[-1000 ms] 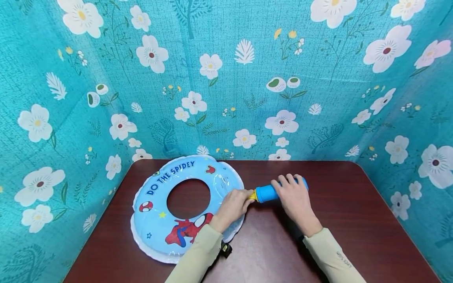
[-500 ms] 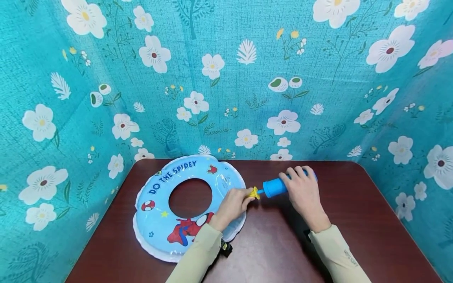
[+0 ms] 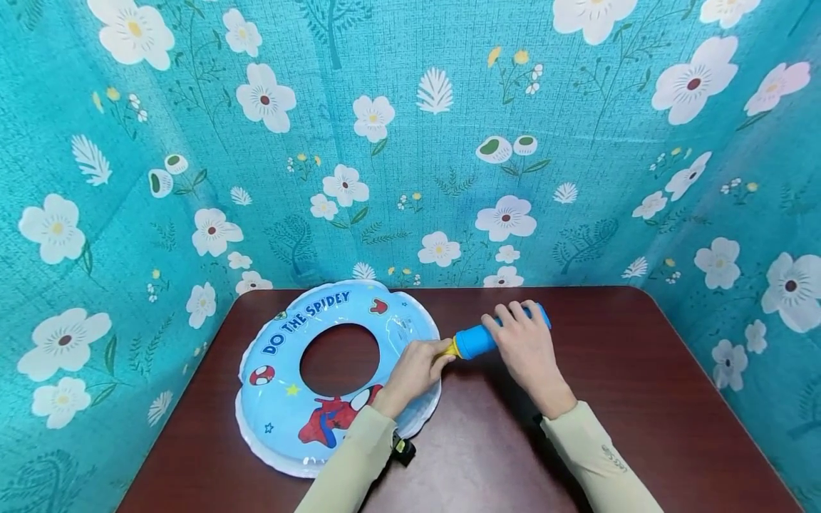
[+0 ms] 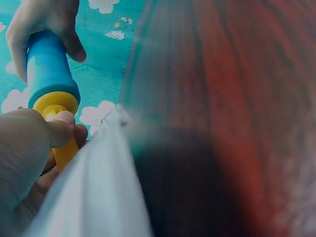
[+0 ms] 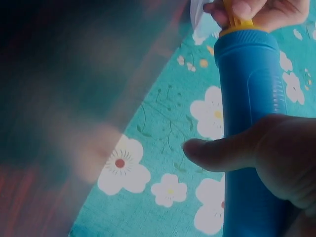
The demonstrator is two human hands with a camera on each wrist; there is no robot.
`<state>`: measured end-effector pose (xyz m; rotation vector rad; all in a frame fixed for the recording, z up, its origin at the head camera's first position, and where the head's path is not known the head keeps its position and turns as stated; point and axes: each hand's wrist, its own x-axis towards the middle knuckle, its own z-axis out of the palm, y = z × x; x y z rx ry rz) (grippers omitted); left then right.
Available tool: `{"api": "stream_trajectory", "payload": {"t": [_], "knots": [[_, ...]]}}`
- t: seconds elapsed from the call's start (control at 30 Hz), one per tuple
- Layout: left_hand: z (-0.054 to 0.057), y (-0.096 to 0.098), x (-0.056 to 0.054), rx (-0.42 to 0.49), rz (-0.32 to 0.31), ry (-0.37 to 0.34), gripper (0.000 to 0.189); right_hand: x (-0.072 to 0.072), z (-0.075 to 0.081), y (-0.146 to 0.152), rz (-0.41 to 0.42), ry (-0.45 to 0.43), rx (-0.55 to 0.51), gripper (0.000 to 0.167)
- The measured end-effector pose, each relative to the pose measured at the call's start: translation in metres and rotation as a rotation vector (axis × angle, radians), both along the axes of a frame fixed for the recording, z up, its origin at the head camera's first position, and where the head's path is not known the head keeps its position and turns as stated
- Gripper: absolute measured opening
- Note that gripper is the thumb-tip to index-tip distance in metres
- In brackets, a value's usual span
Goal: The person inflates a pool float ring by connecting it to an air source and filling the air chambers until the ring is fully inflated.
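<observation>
Right of centre in the lower half of the head view, a blue pump barrel (image 3: 476, 341) slants from lower left to upper right above the dark red-brown table (image 3: 616, 385). The right hand (image 3: 529, 353) grasps the barrel toward its upper-right end; in the right wrist view its thumb (image 5: 222, 152) lies across the blue plastic from the right. The left hand (image 3: 417, 369) pinches the yellow handle (image 3: 452, 349) between thumb and fingers, and the handle's disc (image 4: 58, 102), left of centre in the left wrist view, meets the barrel's ribbed rim. At lower left of the head view a light-blue inflatable ring (image 3: 282, 420) lies on the table, lettered "DO THE SPIDEY" along its upper-left part, with a red and blue figure at its lower right. The left forearm, in a pale sleeve (image 3: 353, 459), crosses over the ring's lower-right edge; whether the left hand touches the ring I cannot tell. Teal flowered cloth (image 3: 398, 164) fills the upper frame
</observation>
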<state>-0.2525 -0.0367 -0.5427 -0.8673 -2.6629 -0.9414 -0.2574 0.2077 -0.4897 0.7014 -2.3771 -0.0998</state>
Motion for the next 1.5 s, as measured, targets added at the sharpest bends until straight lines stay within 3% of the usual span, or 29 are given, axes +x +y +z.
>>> {"api": "stream_trajectory", "payload": {"t": [0.1,0.37,0.63,0.93,1.07,1.33,1.4,1.5], "knots": [[0.000,0.002,0.000,-0.002,0.000,-0.002,0.029,-0.006,0.008,0.017,-0.017,-0.005,-0.021,0.035],[0.003,0.005,0.000,-0.029,0.017,-0.015,0.026,-0.008,0.024,0.066,-0.122,0.029,-0.119,0.058],[0.005,0.006,0.000,-0.040,0.041,-0.005,0.031,-0.007,0.009,0.033,-0.080,0.027,-0.046,0.029],[0.005,0.005,0.002,-0.024,0.027,0.015,0.032,0.000,-0.010,0.000,-0.019,0.011,0.018,0.032],[0.003,0.005,0.001,-0.012,0.022,0.003,0.031,-0.003,-0.005,0.008,-0.007,-0.016,-0.009,0.041],[0.005,0.005,0.001,-0.017,0.041,-0.017,0.031,-0.010,0.024,0.065,-0.104,0.013,-0.126,0.058],[0.005,0.005,0.001,-0.022,0.043,-0.015,0.032,-0.010,0.026,0.070,-0.114,0.021,-0.130,0.061],[0.005,0.005,0.001,-0.025,0.045,-0.012,0.031,-0.009,0.021,0.062,-0.114,0.034,-0.107,0.053]]}}
